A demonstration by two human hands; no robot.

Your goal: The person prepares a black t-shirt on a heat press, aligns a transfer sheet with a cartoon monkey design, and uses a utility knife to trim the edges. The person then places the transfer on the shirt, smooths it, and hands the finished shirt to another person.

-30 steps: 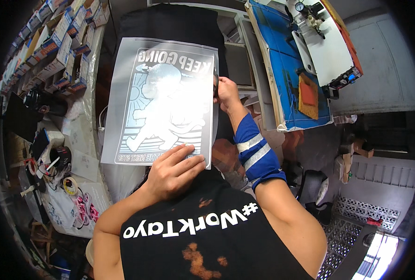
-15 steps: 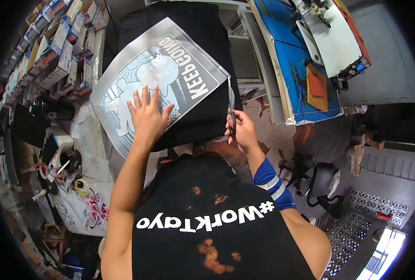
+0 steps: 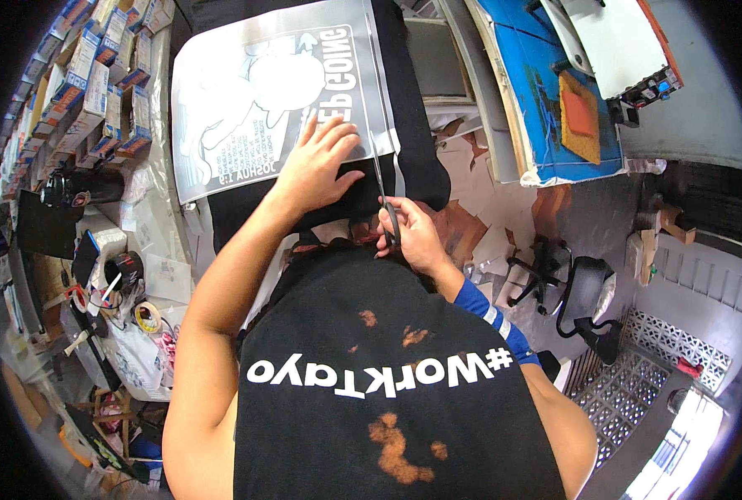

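A clear plastic film sheet (image 3: 200,92) printed with a pale drawing and lettering lies on a black fabric-covered surface (image 3: 428,154). My left hand (image 3: 319,162) rests palm down on the near part of the sheet, fingers spread. In my right hand (image 3: 413,237) is a pair of scissors (image 3: 390,223), its dark handles gripped and its blades pointing away from me. The blades reach over the sheet's right margin, close to the near right corner. How far apart they are I cannot tell.
Stacked cardboard boxes (image 3: 87,92) stand at the far left. Below them a cluttered table holds a tape roll (image 3: 147,317) and a black mug (image 3: 125,271). At the right is a blue bench (image 3: 546,108) with a yellow-orange pad (image 3: 579,117). A black chair (image 3: 584,292) stands behind it.
The sheet has turned clockwise, so its right edge now runs nearly straight away from me. My left hand has shifted right across it. The scissors have come slightly left and nearer.
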